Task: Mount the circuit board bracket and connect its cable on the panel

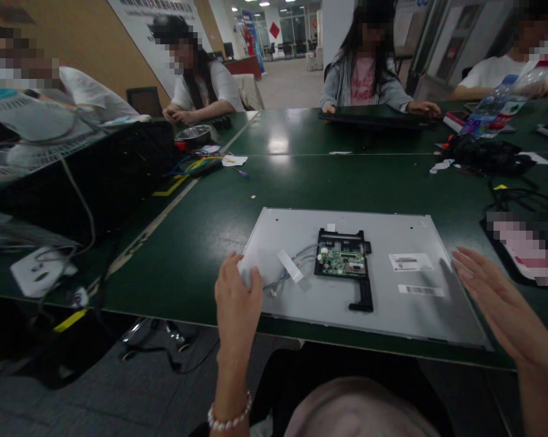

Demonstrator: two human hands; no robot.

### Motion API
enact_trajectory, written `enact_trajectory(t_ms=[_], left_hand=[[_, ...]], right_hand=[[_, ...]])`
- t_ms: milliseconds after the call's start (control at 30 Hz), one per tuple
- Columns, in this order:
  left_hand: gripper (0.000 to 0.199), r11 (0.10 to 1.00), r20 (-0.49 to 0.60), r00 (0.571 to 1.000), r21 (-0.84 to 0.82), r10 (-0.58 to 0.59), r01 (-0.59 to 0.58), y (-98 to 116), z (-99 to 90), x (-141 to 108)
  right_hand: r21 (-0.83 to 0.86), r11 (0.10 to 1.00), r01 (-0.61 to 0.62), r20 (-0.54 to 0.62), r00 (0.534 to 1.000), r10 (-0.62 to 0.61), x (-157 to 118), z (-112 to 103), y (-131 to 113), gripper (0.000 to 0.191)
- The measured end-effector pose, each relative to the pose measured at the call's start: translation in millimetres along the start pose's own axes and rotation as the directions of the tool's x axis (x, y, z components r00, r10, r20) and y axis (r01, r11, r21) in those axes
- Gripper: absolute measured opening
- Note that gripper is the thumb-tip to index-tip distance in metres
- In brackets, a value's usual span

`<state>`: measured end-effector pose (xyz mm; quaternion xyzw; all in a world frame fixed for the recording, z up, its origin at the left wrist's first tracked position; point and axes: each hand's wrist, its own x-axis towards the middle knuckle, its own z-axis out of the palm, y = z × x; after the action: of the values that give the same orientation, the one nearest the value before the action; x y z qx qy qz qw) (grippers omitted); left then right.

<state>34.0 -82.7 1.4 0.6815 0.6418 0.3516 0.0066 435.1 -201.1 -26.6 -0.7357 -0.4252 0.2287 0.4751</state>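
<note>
A flat grey metal panel [283, 230] lies on the green table [201, 243] before me. On its middle sits a black plastic bracket [365, 291] around a green circuit board [340, 262]. Thin wires [280, 280] run leftward from the board, under a strip of white tape [290, 267]. Two white labels [410, 262] are on the panel's right part. My left hand [240, 291] is at the panel's left edge, fingers apart and slightly curled. At the right edge my right hand [487, 285] has its fingers stretched out along the side. Neither hand has the panel lifted.
A pink phone [526, 249] lies at the right, near black cables [519, 200] and plastic bottles [492, 112]. Coloured wires [201, 162] and a metal bowl [195, 135] are at the back left, beside a large black box [132, 176]. Several people sit across the table.
</note>
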Motion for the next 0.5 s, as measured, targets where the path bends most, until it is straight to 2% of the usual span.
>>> enact_trajectory(t_ms=[100, 200, 267, 367, 433, 500], left_hand=[[0.029, 0.995, -0.024, 0.995, -0.018, 0.099, -0.099, 8, -2.4, -8], [0.031, 0.966, 0.069, 0.966, -0.085, 0.249, -0.243, 31, 2.5, -24], [0.031, 0.93, 0.169, 0.917, -0.131, 0.361, -0.342, 51, 8.7, -37], [0.028, 0.863, 0.309, 0.806, -0.19, 0.505, -0.468, 80, 18.6, -55], [0.028, 0.827, 0.346, 0.751, -0.219, 0.562, -0.518, 96, 24.7, -63], [0.029, 0.802, 0.353, 0.721, -0.236, 0.596, -0.548, 108, 30.4, -69]], right_hand=[[0.12, 0.987, -0.103, 0.077, 0.993, 0.095, -1, 14, -9, 0.061], [0.131, 0.985, -0.115, 0.105, 0.989, 0.101, -5, 30, -21, 0.064], [0.125, 0.988, -0.088, 0.125, 0.989, 0.073, -9, 41, -29, 0.064], [0.111, 0.994, 0.007, 0.159, 0.987, -0.025, -14, 56, -34, 0.062], [0.088, 0.993, 0.079, 0.176, 0.98, -0.094, -15, 65, -32, 0.061], [0.049, 0.99, 0.134, 0.187, 0.972, -0.141, -15, 73, -26, 0.061]])
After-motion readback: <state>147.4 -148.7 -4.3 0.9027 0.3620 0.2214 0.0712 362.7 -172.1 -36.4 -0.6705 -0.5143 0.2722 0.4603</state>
